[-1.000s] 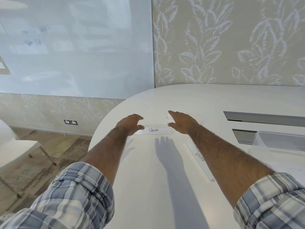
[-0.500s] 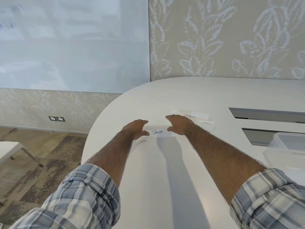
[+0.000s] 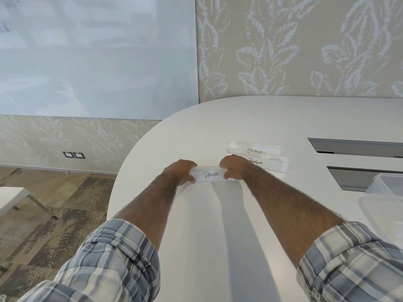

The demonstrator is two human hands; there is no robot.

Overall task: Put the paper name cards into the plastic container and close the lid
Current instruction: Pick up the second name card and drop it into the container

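Both ends of PANDA card (image 3: 210, 174) pinched, left hand (image 3: 181, 172), right hand (image 3: 234, 166), table (image 3: 196, 225).

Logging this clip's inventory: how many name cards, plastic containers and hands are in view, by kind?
Name cards: 3, reading PANDA, OSTRICH, PENGUIN
Plastic containers: 1, at the right edge, partly cut off
Hands: 2, left hand and right hand
Total: 6
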